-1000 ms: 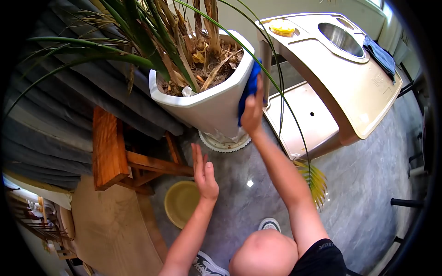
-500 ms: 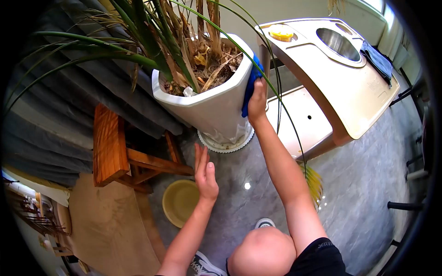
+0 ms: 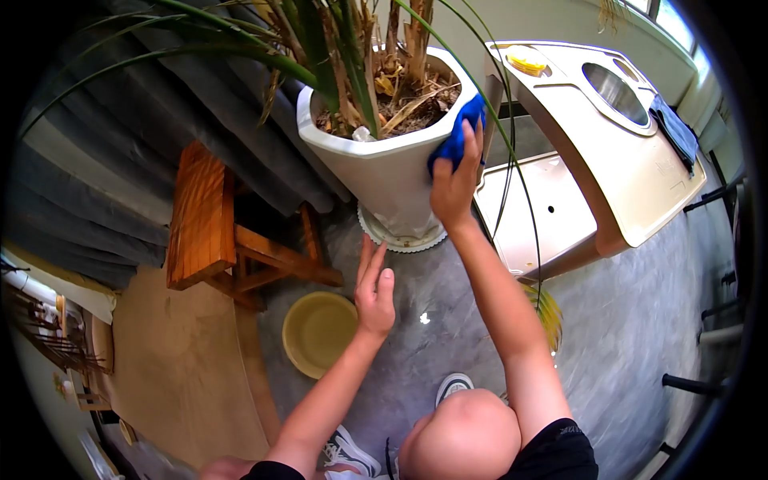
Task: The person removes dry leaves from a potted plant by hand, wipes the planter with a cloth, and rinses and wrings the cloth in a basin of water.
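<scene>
A tall white faceted pot (image 3: 370, 172) holds a palm-like plant (image 3: 340, 64) in dry brown litter and stands on a round white saucer (image 3: 408, 242). My right hand (image 3: 458, 182) presses a blue cloth (image 3: 458, 144) against the pot's right side, just under the rim. Its fingers point up over the cloth. My left hand (image 3: 374, 296) hangs in the air below the pot, fingers stretched and slightly apart, touching nothing. A yellowish basin (image 3: 320, 334) sits on the floor beside my left wrist.
An orange-brown wooden stool (image 3: 200, 216) stands left of the pot, before grey curtains (image 3: 104, 184). At the right is a beige play table (image 3: 576, 136) with a metal bowl, a yellow item and a blue-grey cloth. Long leaves arch across the view. Dark furniture legs show far right.
My right hand and the blue cloth have moved from the pot's right edge onto its nearer front-right face. My left hand stays open and raised. The view has shifted slightly.
</scene>
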A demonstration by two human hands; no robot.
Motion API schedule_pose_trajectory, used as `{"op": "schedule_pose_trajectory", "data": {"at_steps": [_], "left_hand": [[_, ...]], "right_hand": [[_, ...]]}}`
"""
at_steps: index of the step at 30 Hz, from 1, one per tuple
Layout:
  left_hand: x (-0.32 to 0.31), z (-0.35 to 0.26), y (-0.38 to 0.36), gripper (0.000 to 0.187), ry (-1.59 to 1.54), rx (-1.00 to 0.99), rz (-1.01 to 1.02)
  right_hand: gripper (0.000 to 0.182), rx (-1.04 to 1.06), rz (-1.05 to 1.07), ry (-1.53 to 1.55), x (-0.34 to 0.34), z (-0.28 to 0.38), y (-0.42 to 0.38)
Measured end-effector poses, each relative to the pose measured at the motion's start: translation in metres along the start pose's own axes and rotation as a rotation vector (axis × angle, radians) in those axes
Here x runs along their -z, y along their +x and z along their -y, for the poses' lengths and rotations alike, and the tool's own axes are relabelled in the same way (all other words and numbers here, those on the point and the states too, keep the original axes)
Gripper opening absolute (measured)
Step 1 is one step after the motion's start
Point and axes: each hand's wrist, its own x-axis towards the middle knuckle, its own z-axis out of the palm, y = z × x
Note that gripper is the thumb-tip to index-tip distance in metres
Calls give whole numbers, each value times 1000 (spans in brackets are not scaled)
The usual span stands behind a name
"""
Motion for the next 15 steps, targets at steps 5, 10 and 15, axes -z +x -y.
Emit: {"op": "schedule_pose_trajectory", "data": {"at_steps": [5,10,15], "left_hand": [[6,12,-8,48,56,-38,33],[25,18,-9,49,63,16,-26],[43,15,-16,44,58,43,-114]], "right_hand": [[47,414,114,-391,-31,32,-43],[30,760,337,-750,-60,85,-12],[25,672,433,-623,-61,88,-11]]}}
